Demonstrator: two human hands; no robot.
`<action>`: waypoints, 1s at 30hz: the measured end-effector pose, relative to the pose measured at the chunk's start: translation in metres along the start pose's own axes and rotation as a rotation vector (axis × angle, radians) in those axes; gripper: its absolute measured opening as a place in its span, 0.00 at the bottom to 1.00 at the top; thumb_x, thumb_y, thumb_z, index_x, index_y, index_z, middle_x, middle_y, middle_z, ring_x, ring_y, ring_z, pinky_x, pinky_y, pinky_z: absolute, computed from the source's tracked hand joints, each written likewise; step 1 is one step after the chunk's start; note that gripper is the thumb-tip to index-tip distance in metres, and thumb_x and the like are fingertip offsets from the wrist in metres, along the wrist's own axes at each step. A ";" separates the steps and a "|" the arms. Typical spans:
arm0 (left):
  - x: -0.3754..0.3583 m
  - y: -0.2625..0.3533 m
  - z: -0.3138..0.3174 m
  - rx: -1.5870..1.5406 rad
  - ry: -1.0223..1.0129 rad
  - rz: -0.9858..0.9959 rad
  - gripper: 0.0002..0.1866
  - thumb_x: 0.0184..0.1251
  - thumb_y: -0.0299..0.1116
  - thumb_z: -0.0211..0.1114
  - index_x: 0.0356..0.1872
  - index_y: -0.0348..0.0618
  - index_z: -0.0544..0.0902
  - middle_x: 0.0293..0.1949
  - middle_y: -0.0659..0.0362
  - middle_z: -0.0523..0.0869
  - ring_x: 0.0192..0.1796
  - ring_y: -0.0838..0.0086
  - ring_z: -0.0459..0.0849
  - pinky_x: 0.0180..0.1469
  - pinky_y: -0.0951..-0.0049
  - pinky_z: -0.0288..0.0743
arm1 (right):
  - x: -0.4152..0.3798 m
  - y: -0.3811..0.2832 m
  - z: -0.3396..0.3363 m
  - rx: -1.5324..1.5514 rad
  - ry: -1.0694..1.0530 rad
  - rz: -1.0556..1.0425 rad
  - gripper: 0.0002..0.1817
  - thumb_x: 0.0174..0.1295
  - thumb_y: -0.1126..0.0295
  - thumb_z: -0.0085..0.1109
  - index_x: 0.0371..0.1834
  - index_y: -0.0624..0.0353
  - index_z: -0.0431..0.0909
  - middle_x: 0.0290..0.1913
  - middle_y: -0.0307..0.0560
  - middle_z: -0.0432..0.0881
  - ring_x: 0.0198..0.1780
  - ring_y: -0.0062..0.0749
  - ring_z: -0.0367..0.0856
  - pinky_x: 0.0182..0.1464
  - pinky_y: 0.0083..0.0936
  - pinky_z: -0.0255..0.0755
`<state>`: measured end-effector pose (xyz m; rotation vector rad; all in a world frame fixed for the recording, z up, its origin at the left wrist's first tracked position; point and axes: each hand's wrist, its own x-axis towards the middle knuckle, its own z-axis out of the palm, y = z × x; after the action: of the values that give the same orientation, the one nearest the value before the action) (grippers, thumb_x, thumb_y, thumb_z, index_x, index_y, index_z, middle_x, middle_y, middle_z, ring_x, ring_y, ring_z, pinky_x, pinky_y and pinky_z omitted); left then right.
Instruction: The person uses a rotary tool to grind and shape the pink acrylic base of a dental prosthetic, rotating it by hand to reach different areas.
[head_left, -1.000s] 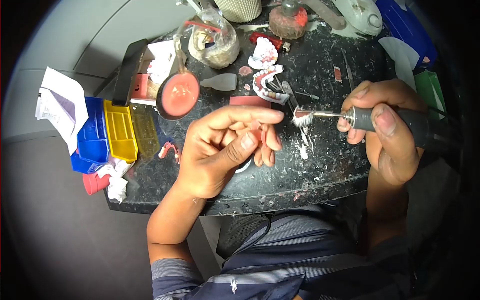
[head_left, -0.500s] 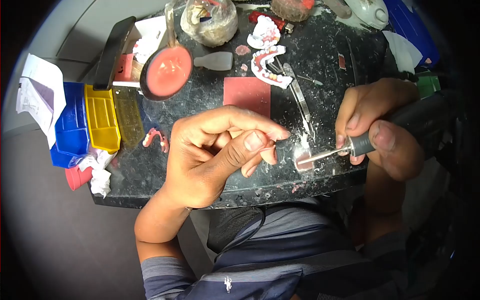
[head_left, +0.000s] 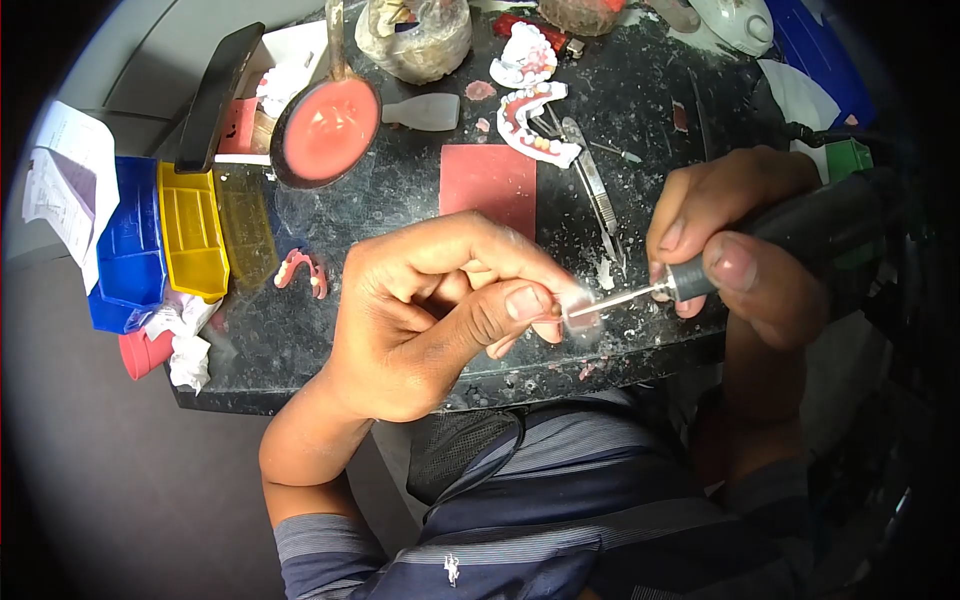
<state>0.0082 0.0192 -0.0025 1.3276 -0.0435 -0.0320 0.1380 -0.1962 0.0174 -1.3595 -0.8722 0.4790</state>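
My left hand pinches a small pinkish piece between thumb and index finger, mostly hidden by the fingertips. My right hand grips a dark rotary handpiece from the right. Its thin metal bit points left and reaches the left fingertips, where a blurred, pale disc-like shape shows around its tip. Whether the bit touches the piece cannot be made out. Behind my left hand lies a flat pink sheet. A pink denture piece with teeth rests left of that hand.
Plaster tooth models and a metal tool lie beyond my hands. A pan of pink material stands at the back left, near yellow and blue trays. Crumpled tissue sits at the left edge.
My right hand has moved left with the handpiece, bringing its bit to my left fingertips. The view has shifted slightly.
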 end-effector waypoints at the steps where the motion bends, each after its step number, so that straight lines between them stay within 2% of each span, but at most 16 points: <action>1: 0.000 0.000 0.000 -0.015 0.003 0.001 0.08 0.74 0.26 0.68 0.42 0.27 0.84 0.32 0.46 0.88 0.26 0.80 0.80 0.27 0.81 0.69 | 0.000 -0.001 0.002 -0.023 0.012 -0.028 0.10 0.59 0.69 0.62 0.34 0.69 0.81 0.25 0.63 0.82 0.18 0.26 0.77 0.22 0.19 0.74; 4: -0.001 -0.001 -0.002 -0.014 -0.001 -0.014 0.08 0.75 0.25 0.67 0.43 0.27 0.84 0.32 0.46 0.88 0.27 0.79 0.81 0.27 0.81 0.69 | 0.000 0.002 -0.004 0.005 -0.071 -0.011 0.10 0.57 0.69 0.63 0.33 0.68 0.82 0.25 0.63 0.83 0.18 0.27 0.78 0.23 0.19 0.75; 11: -0.001 -0.001 -0.002 0.056 -0.014 -0.026 0.07 0.76 0.24 0.65 0.43 0.27 0.84 0.32 0.47 0.88 0.29 0.77 0.83 0.28 0.81 0.69 | 0.000 0.005 0.000 -0.019 -0.018 -0.078 0.12 0.54 0.69 0.64 0.33 0.69 0.83 0.26 0.63 0.83 0.17 0.28 0.78 0.23 0.18 0.76; 13: 0.000 -0.002 0.001 0.031 -0.006 -0.002 0.07 0.76 0.24 0.65 0.43 0.27 0.84 0.32 0.47 0.88 0.29 0.77 0.84 0.28 0.81 0.69 | 0.000 0.000 0.000 -0.025 -0.010 -0.012 0.12 0.54 0.68 0.64 0.32 0.69 0.83 0.26 0.63 0.84 0.18 0.29 0.79 0.24 0.19 0.76; 20: -0.001 -0.002 0.001 0.034 0.000 0.010 0.07 0.76 0.24 0.64 0.43 0.27 0.84 0.33 0.47 0.89 0.31 0.77 0.84 0.28 0.82 0.68 | -0.001 -0.003 0.002 -0.037 0.009 0.029 0.11 0.52 0.69 0.64 0.30 0.68 0.84 0.26 0.62 0.84 0.20 0.32 0.80 0.24 0.23 0.76; 25: -0.001 -0.003 -0.003 0.055 -0.021 -0.031 0.07 0.76 0.24 0.64 0.43 0.27 0.84 0.33 0.48 0.89 0.30 0.77 0.84 0.28 0.82 0.68 | -0.002 0.004 0.002 -0.094 0.014 -0.121 0.12 0.51 0.68 0.65 0.30 0.68 0.84 0.25 0.62 0.84 0.19 0.30 0.79 0.23 0.22 0.74; 30: 0.000 -0.002 -0.002 0.042 -0.011 -0.023 0.08 0.77 0.25 0.64 0.44 0.27 0.85 0.34 0.48 0.89 0.31 0.78 0.84 0.28 0.82 0.69 | -0.001 0.000 0.003 -0.090 0.019 -0.071 0.11 0.51 0.69 0.64 0.30 0.68 0.83 0.25 0.61 0.84 0.18 0.29 0.79 0.23 0.22 0.74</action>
<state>0.0079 0.0212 -0.0048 1.3703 -0.0379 -0.0582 0.1350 -0.1957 0.0174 -1.4075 -0.9322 0.3752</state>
